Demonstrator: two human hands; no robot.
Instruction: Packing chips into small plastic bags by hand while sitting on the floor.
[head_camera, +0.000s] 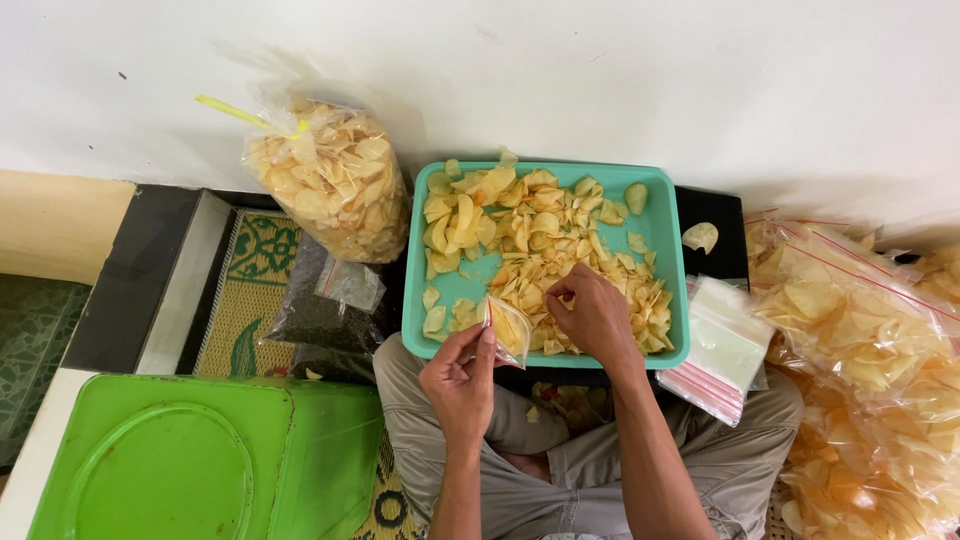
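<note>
A teal tray (660, 235) rests on my lap, piled with pale yellow chips (530, 235). My left hand (458, 375) pinches the top of a small clear zip bag (509, 329) with a few chips inside, held at the tray's front edge. Just right of the bag, my right hand (592, 315) lies over the chips on the tray with fingers curled on some of them.
A large tied bag of chips (332, 178) leans on the white wall at the back left. A green plastic lid (190, 460) lies at the lower left. A stack of empty zip bags (722, 348) and several filled chip bags (865, 330) sit on the right.
</note>
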